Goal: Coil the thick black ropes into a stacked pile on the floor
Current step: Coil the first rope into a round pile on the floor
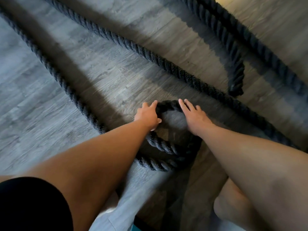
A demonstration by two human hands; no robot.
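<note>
A thick black twisted rope lies on the grey wood floor, and its near part is bent into a small coil (164, 147) of about two turns in front of me. My left hand (147, 114) grips the coil's left side, thumb tucked inside the loop. My right hand (192, 112) lies flat with straight fingers on the top right of the coil. From the coil one long strand (55, 70) runs away to the upper left. A second strand (150, 50) crosses diagonally behind my hands.
Another black rope (260, 47) runs along the upper right, with a loose end (235, 87) lying just beyond the diagonal strand. Bare floor (108, 75) lies between the two long strands. My knee (233, 205) is at the lower right.
</note>
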